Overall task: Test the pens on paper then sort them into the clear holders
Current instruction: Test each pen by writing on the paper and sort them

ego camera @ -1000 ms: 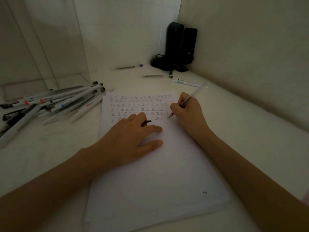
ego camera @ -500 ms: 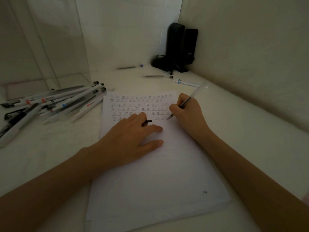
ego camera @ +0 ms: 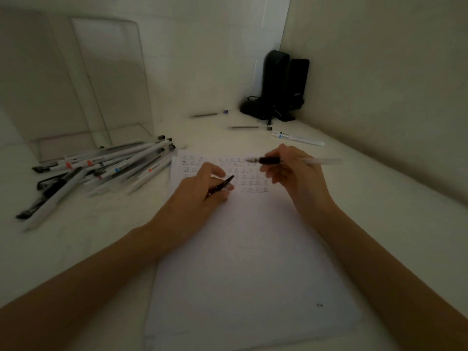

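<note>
Right hand pinches pen level above paper. Left hand, also above paper, pinches black cap. Likely lined up for recapping.

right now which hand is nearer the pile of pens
Left. The left hand, pinching a black cap, is over the paper just right of the pile of pens; the right hand, gripping a pen, is further right.
</note>
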The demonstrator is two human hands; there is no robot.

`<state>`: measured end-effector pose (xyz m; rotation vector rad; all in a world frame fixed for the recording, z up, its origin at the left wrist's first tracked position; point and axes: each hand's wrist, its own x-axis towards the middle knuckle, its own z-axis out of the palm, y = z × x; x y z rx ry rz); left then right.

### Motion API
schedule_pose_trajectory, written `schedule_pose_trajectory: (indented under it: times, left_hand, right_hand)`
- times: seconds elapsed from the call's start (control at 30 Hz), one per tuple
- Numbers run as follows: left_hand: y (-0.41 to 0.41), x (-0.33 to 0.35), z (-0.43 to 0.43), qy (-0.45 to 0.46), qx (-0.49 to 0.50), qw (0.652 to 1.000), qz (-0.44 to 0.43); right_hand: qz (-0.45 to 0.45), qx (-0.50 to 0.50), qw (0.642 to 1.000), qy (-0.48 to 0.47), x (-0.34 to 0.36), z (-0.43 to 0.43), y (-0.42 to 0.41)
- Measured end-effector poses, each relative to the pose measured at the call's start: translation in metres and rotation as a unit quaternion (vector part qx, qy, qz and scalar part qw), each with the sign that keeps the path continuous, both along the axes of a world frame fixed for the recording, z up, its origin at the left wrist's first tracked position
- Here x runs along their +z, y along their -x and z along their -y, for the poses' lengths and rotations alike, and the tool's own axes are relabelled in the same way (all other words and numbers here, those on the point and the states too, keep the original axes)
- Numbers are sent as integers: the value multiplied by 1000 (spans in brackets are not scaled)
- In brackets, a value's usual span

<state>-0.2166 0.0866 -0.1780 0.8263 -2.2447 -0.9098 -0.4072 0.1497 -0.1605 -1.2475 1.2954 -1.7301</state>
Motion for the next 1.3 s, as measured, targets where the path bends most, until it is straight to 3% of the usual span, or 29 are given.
schedule_pose_trajectory:
  times: [0.37,0.5,0.67,0.77,0.83,0.97,1.1,1.23,1.3]
  left_hand:
    - [2,2,-4,-8,-16,998,-62]
    - [1,3,-6,36,-44,998,-34]
    - [-3,6,-5,67,-43,996,-44]
    - [-6,8,1,73,-41,996,-35]
    - [-8,12,12,125,-36,991,-30]
    - [-31,25,47,234,147,961,-25]
    - [-86,25,81,213,322,922,31]
    - [-99,21,92,157,398,894,136]
    - [-88,20,89,173,387,889,173]
  right_hand:
    - [24,35,999,-26,0,-5,-15]
    - [-47,69,995,-55,-3,-7,-23]
    - [-15,86,995,-53,-4,-8,-27]
    - [-32,100,993,-46,-3,-6,-29]
    - [-68,107,991,-48,-2,-4,-30]
    - [-165,55,982,-74,-7,1,-27]
    - [-173,-16,983,-51,-6,1,-19]
    - [-178,-21,983,-33,-1,-3,-19]
    - [-186,-24,981,-41,-1,-4,-17]
